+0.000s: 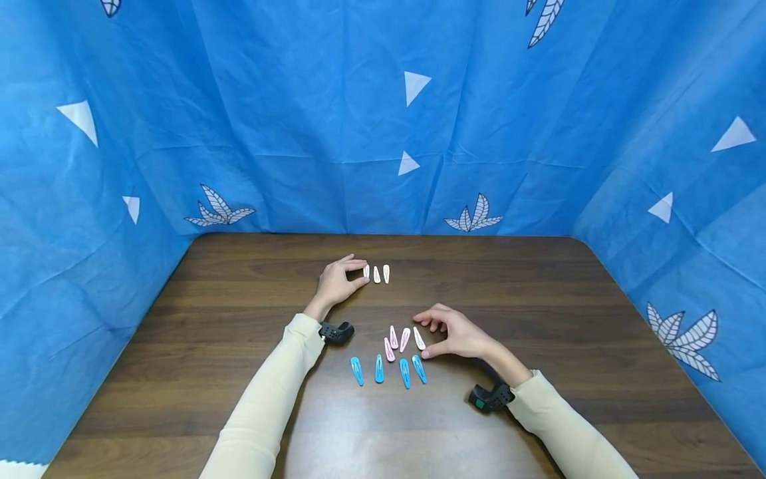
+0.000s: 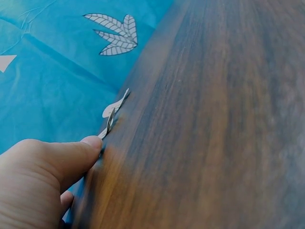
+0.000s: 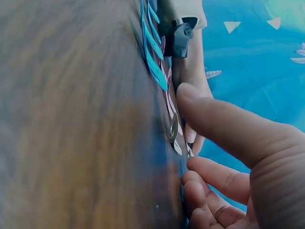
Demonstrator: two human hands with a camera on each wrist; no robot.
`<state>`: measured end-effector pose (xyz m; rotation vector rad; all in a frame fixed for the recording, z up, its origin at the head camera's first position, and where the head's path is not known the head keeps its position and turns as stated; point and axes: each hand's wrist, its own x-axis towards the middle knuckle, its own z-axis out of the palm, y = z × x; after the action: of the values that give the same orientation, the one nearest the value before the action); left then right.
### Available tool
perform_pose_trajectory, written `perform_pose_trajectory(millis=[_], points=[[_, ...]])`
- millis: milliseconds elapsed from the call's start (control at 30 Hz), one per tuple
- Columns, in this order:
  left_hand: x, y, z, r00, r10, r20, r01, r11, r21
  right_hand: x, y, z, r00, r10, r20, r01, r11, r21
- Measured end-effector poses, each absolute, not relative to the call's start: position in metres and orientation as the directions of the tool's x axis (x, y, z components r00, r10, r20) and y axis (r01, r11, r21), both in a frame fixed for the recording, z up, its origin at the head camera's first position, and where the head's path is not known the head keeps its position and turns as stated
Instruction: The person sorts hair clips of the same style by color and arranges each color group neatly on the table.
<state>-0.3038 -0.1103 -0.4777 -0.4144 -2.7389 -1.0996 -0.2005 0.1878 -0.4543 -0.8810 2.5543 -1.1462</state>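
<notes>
In the head view, three white snap hair clips stand in a row at the far middle of the table. My left hand (image 1: 336, 283) pinches the leftmost white hair clip (image 1: 366, 271) between thumb and fingers; beside it lie the middle clip (image 1: 377, 275) and the right clip (image 1: 386, 274). Nearer, my right hand (image 1: 459, 334) hovers with thumb and fingers apart beside another white hair clip (image 1: 419, 338), its thumb (image 3: 209, 112) close to the clips. Left of that clip are three pink hair clips (image 1: 405, 340), with several blue hair clips (image 1: 380, 368) in a row in front.
The dark wooden table (image 1: 239, 392) is enclosed at the back and sides by a blue patterned cloth (image 1: 299, 120). Black wrist cameras are strapped to the left wrist (image 1: 337, 332) and right wrist (image 1: 492, 397), both low over the table.
</notes>
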Motion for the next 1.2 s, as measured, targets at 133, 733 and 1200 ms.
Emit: perform_pose_trajectory(millis=[133,733,1200], points=[[-0.3042,-0.1103,-0.4774,-0.947,0.197,0.254,0.318,0.694,0.646,-0.1999,0.1875,-0.4552,-0.804,-0.592,0.058,-0.446,0.536,-0.717],[-0.3042,-0.11,-0.4785,-0.946,0.191,0.26,0.317,0.696,0.644,-0.2003,0.1881,-0.4571,-0.788,-0.606,0.104,-0.498,0.53,-0.687],[-0.3048,-0.1103,-0.4791,-0.943,0.2,0.265,0.327,0.698,0.637,-0.1993,0.1859,-0.4568,-0.796,-0.594,0.117,-0.498,0.533,-0.684]])
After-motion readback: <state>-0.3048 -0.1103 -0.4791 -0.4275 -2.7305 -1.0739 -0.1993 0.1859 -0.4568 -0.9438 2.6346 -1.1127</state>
